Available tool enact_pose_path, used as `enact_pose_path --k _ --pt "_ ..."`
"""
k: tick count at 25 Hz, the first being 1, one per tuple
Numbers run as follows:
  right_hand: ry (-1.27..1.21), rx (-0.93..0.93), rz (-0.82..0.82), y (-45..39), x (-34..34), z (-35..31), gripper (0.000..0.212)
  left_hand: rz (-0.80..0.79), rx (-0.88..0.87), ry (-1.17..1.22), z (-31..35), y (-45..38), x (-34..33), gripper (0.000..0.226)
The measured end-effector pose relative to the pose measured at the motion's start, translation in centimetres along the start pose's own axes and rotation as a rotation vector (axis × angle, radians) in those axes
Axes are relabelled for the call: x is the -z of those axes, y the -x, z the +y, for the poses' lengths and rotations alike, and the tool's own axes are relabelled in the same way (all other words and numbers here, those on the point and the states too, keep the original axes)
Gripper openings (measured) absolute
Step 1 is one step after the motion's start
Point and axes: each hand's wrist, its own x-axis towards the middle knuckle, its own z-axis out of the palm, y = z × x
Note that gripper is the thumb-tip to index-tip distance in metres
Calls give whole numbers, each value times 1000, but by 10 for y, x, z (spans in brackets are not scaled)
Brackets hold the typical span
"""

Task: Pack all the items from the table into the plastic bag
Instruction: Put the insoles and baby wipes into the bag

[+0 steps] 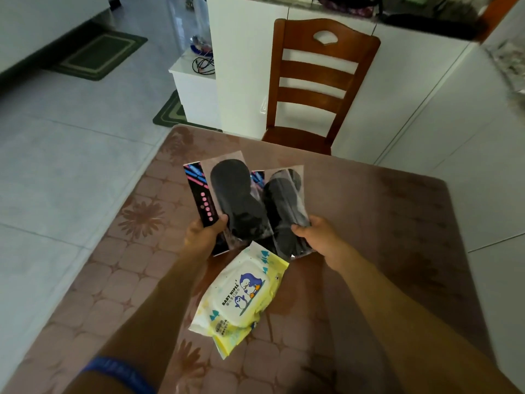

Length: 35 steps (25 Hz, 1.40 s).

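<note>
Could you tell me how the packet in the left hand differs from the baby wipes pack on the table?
The left packet is clear plastic showing a black item, with a dark printed card strip; the baby wipes pack is opaque yellow and white with penguins. The left packet is held up in the left hand; the wipes pack lies on the table. The packet looks flat, the wipes pack plump. Both are sealed plastic packages.
</note>
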Motion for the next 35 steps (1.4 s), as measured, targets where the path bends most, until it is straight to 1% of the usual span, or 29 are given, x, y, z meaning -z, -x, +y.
enact_pose_path --k 1,2,3,4,5,6,8,9,10,11,12,13,14,15,16,17,18,20,21,22,23,25,27,28,29,30,32,33,35 --pt "-73 -42 -11 0 -1 -2 32 -34 10 -75 2 2 -5 41" --pt "-118 -77 -37 0 0 -6 44 -41 -33 -223 -1 -3 -13 45" --pt "-116 -93 -83 -3 0 -7 58 -49 -92 -482 -1 -3 -24 51" --pt "-94 -91 -127 -3 -1 -8 62 -62 -135 -762 -2 1 -38 57" --pt "-81 -80 -147 -4 -4 -7 57 -55 -164 -927 -1 8 -47 67" --pt "-73 -71 -125 -6 -6 -5 48 -79 -221 -988 -2 12 -52 75" --pt "-57 -64 -84 -10 -5 3 38 -169 -306 -913 2 24 -39 79" --pt "-63 -59 -83 -11 -3 7 36 -252 -306 -836 -2 28 -26 79" --pt "-76 -62 -94 -9 0 7 34 -347 -324 -847 -8 42 -17 89" --pt "-94 -87 -101 -9 5 10 34 -390 -341 -1021 -19 65 -6 104" --pt "-109 -117 -102 -8 11 11 37 -341 -361 -1259 -34 88 3 116" --pt "-112 -136 -85 -2 18 10 40 -225 -447 -1452 -53 110 6 122" --pt "-121 -136 -31 9 25 7 42 -120 -475 -1510 -66 122 6 122" --pt "-140 -119 50 23 34 3 46 -39 -489 -1498 -69 129 2 122" --pt "-166 -74 140 45 45 -4 48 -4 -441 -1451 -65 134 -2 122" --pt "-213 -19 230 73 57 -8 50 -22 -337 -1315 -62 137 -7 121" --pt "-266 24 305 107 67 -13 50 -62 -244 -1109 -56 140 -10 115" --pt "-334 113 375 187 94 -9 49 -115 -153 -592 -55 156 -12 84" --pt "-315 140 415 232 108 -3 47 -146 -101 -359 -52 173 -13 70" --pt "-324 153 457 274 121 6 45 -199 -77 -196 -48 190 -13 63" --pt "-363 165 496 315 134 18 43 -272 -68 -101 -41 208 -14 59" --pt "-531 205 515 390 150 42 42 -408 -65 5 -13 249 -21 54" --pt "-744 204 446 438 156 61 42 -504 -109 34 27 292 -26 49" --pt "-812 200 382 456 157 67 44 -545 -154 67 46 316 -24 37" --pt "-805 187 316 468 155 72 44 -580 -197 125 61 342 -20 24" --pt "-715 159 270 477 153 78 42 -613 -236 194 71 368 -16 21" --pt "-426 81 211 487 149 88 35 -690 -243 311 80 414 -9 27" --pt "-338 44 206 490 150 93 34 -731 -215 312 75 434 -10 34" --pt "-353 10 254 494 158 98 31 -754 -141 193 51 462 -17 57"
